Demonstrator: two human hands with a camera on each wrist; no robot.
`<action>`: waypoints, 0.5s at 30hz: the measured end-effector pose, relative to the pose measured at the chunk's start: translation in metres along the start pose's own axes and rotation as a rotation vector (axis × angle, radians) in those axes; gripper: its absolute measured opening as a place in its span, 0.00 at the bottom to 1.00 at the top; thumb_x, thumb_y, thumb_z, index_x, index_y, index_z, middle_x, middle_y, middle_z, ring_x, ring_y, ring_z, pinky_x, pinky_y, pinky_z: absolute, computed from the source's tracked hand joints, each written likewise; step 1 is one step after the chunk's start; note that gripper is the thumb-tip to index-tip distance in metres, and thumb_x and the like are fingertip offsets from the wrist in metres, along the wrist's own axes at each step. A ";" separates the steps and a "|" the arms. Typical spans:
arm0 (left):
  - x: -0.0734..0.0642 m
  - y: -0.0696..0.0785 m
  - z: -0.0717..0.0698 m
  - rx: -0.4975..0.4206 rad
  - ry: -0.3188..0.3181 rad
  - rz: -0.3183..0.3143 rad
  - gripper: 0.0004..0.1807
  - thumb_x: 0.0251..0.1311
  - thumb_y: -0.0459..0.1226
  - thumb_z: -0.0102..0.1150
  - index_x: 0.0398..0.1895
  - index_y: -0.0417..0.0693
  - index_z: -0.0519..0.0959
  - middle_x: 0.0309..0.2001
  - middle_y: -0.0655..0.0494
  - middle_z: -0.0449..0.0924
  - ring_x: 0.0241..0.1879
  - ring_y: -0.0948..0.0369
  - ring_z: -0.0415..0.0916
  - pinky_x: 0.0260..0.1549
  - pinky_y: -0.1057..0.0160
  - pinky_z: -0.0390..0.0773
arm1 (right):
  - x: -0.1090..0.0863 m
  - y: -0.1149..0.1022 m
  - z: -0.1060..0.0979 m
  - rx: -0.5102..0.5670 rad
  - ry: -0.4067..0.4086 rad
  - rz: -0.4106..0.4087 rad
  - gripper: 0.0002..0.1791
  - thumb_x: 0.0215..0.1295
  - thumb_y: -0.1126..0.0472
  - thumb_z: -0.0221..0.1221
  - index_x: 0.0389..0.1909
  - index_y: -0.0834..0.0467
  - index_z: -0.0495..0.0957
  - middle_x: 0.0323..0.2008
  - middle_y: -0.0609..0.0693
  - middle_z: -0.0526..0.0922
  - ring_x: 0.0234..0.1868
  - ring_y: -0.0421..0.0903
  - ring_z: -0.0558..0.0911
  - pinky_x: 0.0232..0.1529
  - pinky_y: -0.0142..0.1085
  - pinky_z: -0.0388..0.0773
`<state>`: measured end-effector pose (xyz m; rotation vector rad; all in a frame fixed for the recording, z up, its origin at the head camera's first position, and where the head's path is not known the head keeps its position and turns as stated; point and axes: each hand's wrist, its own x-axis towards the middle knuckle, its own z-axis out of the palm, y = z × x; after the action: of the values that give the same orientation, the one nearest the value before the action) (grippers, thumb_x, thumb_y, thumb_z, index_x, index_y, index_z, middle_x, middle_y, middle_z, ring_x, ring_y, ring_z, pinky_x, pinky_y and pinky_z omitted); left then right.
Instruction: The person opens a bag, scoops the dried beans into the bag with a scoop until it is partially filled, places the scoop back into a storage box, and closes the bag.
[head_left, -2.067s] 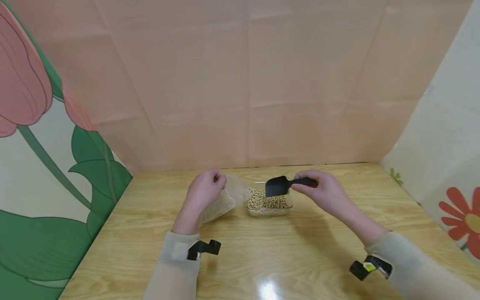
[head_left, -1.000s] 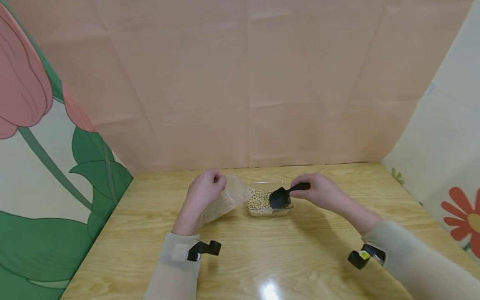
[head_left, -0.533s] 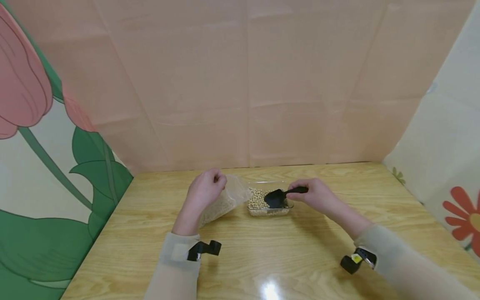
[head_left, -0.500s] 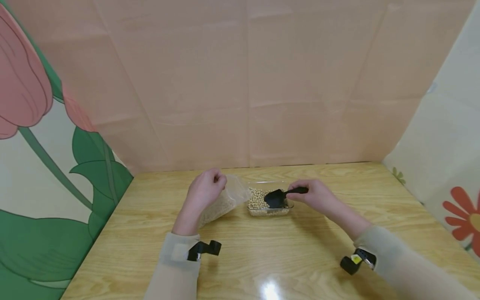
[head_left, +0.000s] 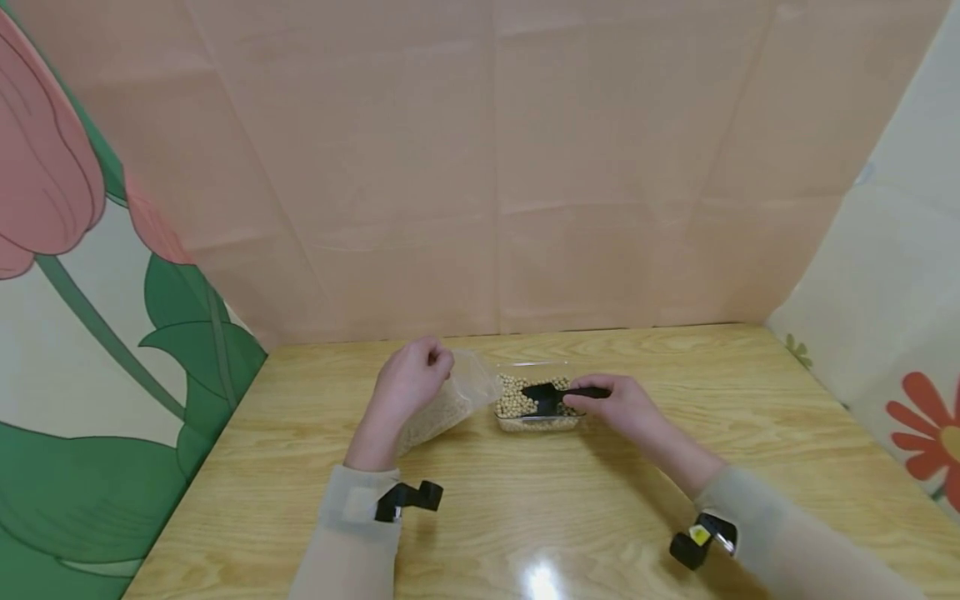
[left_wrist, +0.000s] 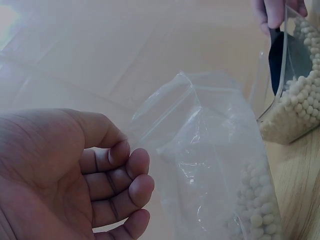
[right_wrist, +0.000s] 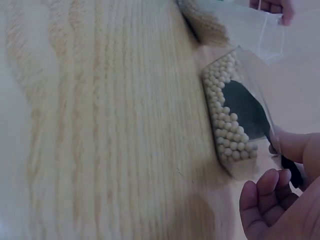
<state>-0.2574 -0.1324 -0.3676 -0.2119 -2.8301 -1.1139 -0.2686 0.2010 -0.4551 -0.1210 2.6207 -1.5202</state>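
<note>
My left hand pinches the top edge of a clear zip bag between thumb and index finger. Pale round beans sit low in the bag, and its mouth faces the container. In my right hand is the black handle of a small scoop. The scoop's blade is down among the beans in a clear rectangular container. In the right wrist view the blade lies along one wall, with beans beside it.
The container and bag stand on a wooden table, near its back edge. Behind it hangs a pink sheet. Printed walls flank the left and right sides. Each sleeve carries a small black camera.
My right hand has come down and left, taking the scoop from above the container into the beans, its blade tilting flatter. The left hand and bag have stayed in place.
</note>
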 end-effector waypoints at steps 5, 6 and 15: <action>0.000 -0.001 0.000 -0.003 0.002 -0.003 0.14 0.81 0.39 0.51 0.34 0.50 0.80 0.30 0.53 0.79 0.26 0.55 0.70 0.29 0.55 0.71 | 0.001 0.000 0.005 0.022 -0.021 0.024 0.25 0.72 0.46 0.74 0.62 0.55 0.89 0.72 0.58 0.81 0.67 0.54 0.78 0.60 0.44 0.75; 0.000 -0.001 0.001 -0.003 0.002 -0.003 0.14 0.81 0.39 0.52 0.33 0.50 0.80 0.30 0.53 0.79 0.26 0.55 0.70 0.29 0.55 0.71 | 0.000 0.000 0.005 0.028 -0.023 0.030 0.25 0.72 0.47 0.74 0.63 0.55 0.89 0.73 0.58 0.80 0.68 0.55 0.78 0.60 0.45 0.75; 0.001 -0.001 0.001 -0.006 0.001 -0.010 0.14 0.81 0.39 0.51 0.34 0.49 0.79 0.31 0.53 0.79 0.26 0.55 0.71 0.29 0.55 0.71 | -0.003 0.000 0.008 0.108 -0.005 0.079 0.27 0.72 0.48 0.74 0.65 0.57 0.87 0.60 0.55 0.87 0.36 0.48 0.81 0.41 0.42 0.81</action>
<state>-0.2584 -0.1323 -0.3692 -0.1970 -2.8300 -1.1247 -0.2648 0.1949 -0.4591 -0.0119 2.5015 -1.6278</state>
